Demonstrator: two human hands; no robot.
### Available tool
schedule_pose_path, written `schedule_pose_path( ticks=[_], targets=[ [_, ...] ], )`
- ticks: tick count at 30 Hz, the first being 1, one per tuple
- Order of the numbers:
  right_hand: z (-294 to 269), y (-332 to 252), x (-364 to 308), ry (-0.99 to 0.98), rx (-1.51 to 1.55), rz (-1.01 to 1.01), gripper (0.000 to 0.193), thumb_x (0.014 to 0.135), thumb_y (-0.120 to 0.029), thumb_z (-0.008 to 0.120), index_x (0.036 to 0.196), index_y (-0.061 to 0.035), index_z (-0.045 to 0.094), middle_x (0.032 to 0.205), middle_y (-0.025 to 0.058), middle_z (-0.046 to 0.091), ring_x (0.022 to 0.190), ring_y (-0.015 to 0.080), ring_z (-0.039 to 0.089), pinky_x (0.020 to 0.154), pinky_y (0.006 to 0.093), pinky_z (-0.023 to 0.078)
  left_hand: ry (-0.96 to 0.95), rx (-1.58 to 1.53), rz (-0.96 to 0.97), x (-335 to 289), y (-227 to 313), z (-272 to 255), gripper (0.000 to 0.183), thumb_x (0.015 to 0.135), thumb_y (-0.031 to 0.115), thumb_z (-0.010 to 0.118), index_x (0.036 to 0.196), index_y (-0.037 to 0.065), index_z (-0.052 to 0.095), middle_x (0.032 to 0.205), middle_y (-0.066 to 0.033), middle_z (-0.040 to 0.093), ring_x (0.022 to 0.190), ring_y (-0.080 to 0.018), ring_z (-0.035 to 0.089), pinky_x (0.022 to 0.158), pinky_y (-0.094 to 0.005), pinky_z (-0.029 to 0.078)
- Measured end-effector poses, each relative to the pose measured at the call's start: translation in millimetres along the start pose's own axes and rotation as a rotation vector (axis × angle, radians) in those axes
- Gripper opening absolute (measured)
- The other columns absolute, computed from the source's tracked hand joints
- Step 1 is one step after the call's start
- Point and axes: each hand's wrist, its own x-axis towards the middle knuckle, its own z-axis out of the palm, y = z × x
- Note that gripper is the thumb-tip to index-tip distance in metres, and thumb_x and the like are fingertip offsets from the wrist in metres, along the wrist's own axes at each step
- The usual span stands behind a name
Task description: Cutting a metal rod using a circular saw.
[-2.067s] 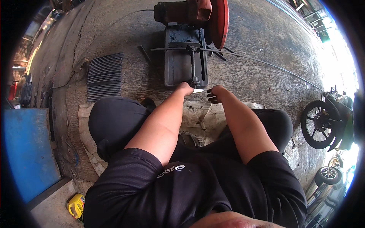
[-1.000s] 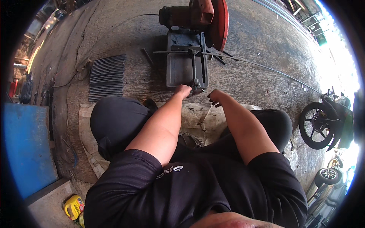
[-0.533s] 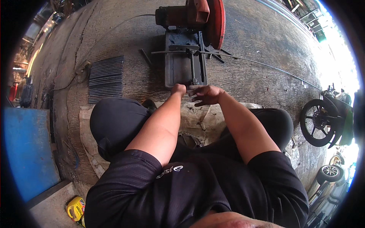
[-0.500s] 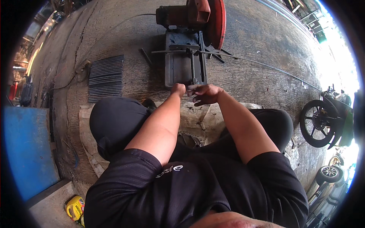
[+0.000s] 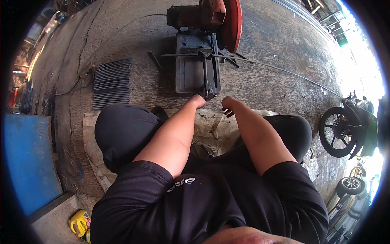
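Observation:
In front of me stands a chop saw with a red blade guard (image 5: 233, 26) and a dark base (image 5: 190, 77). A long thin metal rod (image 5: 284, 71) runs across the base, at the saw's vise, whose screw (image 5: 206, 71) points toward me. My left hand (image 5: 198, 101) is closed at the near end of that screw, on the small vise handle (image 5: 211, 97); its fingertips are mostly hidden. My right hand (image 5: 229, 105) hangs just right of the handle, apart from it, holding nothing visible, its fingers loosely bent and spread.
Left of the saw lies a neat row of cut metal rods (image 5: 112, 84). Short offcuts (image 5: 229, 61) lie beside the base. A worn sheet (image 5: 219, 126) is under my legs. A blue panel (image 5: 30, 162) and yellow container (image 5: 80, 223) are at left, a motorcycle (image 5: 339, 128) at right.
My right hand has drawn away from the vise handle to the right. My left hand has moved slightly right and down, onto the handle, which now lies slanted. The rod and saw look unmoved.

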Motion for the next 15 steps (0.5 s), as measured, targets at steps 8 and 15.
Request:
schedule_pose_path(
  ticks=[8, 15],
  targets=[
    [2.1, -5.1, -35.5, -0.512, 0.580, -0.203, 0.037, 0.089, -0.004, 0.049, 0.125, -0.0120, 0.050, 0.116, 0.0106, 0.059, 0.081, 0.0255, 0.062, 0.072, 0.0420, 0.056, 0.188, -0.145, -0.075, -0.8, -6.9, -17.7, 0.039, 0.082, 0.022, 0.047, 0.105, -0.003, 0.066, 0.118, -0.0259, 0.058, 0.113, -0.0380, 0.056, 0.097, -0.0430, 0.043],
    [0.1, -9.3, -59.9, -0.926, 0.049, -0.202, 0.050, 0.086, -0.001, 0.056, 0.134, -0.0122, 0.047, 0.132, 0.0091, 0.050, 0.101, 0.0246, 0.059, 0.084, 0.0389, 0.054, 0.431, -0.334, -0.139, -10.1, -3.2, -26.9, 0.045, 0.085, 0.030, 0.039, 0.100, -0.001, 0.068, 0.109, -0.0263, 0.062, 0.105, -0.0417, 0.059, 0.090, -0.0475, 0.046]
  ],
)
